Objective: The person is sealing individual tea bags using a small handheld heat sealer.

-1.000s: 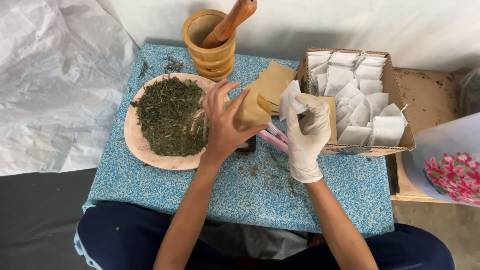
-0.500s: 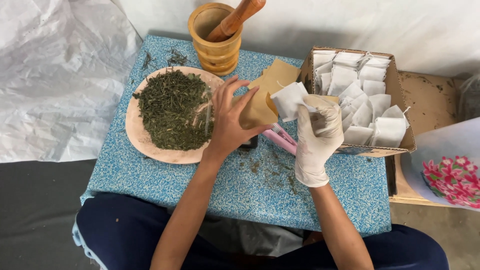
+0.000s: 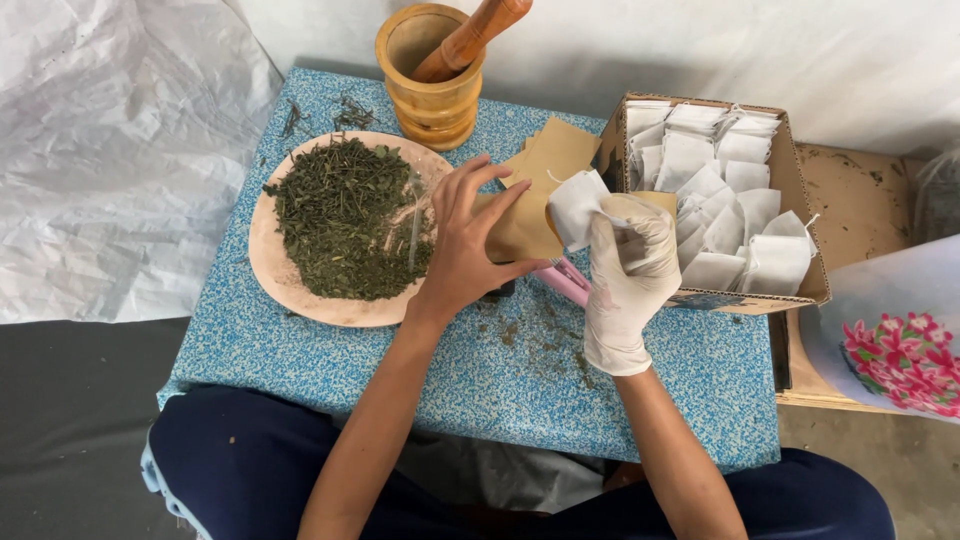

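The left hand (image 3: pixel 465 250) holds a brown pouch (image 3: pixel 520 225) in its grip; the gloved right hand (image 3: pixel 628 275) pinches a white bag (image 3: pixel 577 205) at its mouth, over the surface (image 3: pixel 330 365) between plate (image 3: pixel 275 270) and box (image 3: pixel 800 225).

Head camera looks steeply down (close) onto the blue table (image 3: pixel 330 365).

Both hands raised close together: bare left hand (image 3: pixel 468 243) fingers spread, right hand (image 3: pixel 628 268) (gloved) pinching
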